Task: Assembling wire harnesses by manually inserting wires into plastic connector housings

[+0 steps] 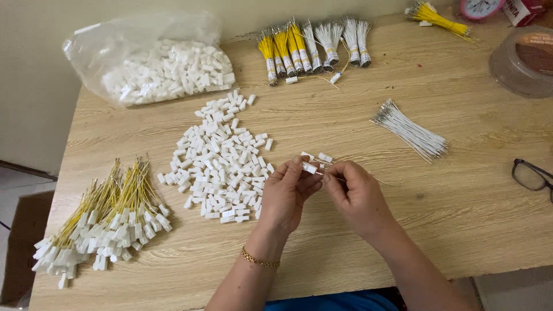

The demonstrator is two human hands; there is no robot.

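both hands meet over the near middle of the wooden table point(438, 190), palms turned inward. the left hand point(286, 193) pinches a small white connector point(309, 167) between thumb and fingertips; its long axis runs roughly left to right, slightly tilted. the right hand point(356, 194) has its fingers closed, apparently on a thin wire that is hard to make out. a loose connector pile point(222, 161) lies just left, white wires point(410, 130) far right.
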